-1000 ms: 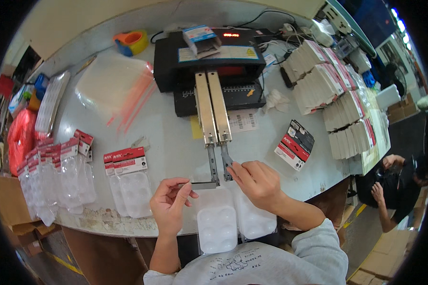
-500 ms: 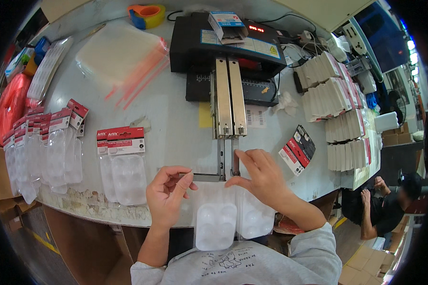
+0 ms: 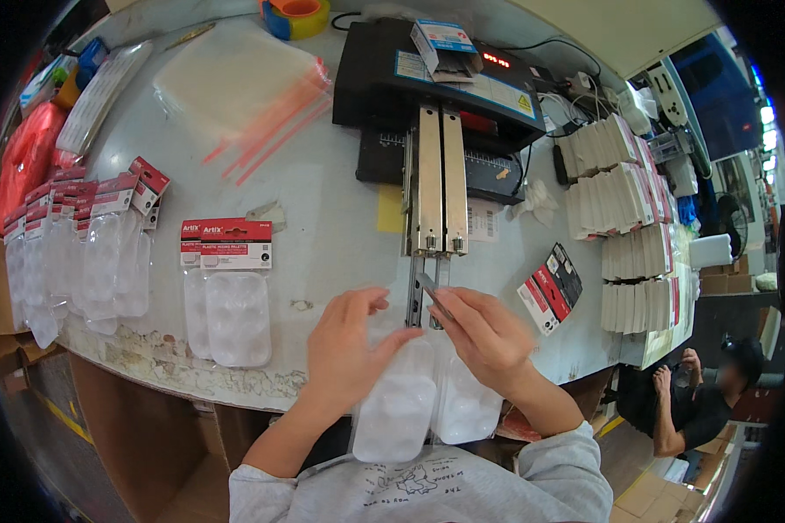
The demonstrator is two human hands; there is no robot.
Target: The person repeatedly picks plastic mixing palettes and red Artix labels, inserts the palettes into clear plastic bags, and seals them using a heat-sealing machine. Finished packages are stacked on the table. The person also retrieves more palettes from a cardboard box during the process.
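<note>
Two brass-coloured metal rails (image 3: 442,187) reach toward me from a black electric stapling machine (image 3: 440,83), with narrower steel channels (image 3: 416,292) drawn out of their near ends. My right hand (image 3: 488,336), closed, pinches a thin grey metal strip (image 3: 434,295) slanting over the channels; it looks like a staple strip. Just left of the channels is my left hand (image 3: 344,340), fingers apart, its thumb pointing at the channel end, nothing visible in it. Below the hands, two clear-bagged white plastic palettes (image 3: 394,418) lie side by side at the table edge.
Packed palettes with red header cards (image 3: 227,296) lie at left, beside a larger pile (image 3: 96,235). Clear bags (image 3: 235,83) lie behind. At right are loose cards (image 3: 549,288) and stacked header cards (image 3: 624,218). A person (image 3: 689,392) is beyond the table's right edge.
The grey strip, earlier lying crosswise from my left hand to the channels, is now in my right hand and tilted. My left hand has opened and moved right. The view has shifted slightly.
</note>
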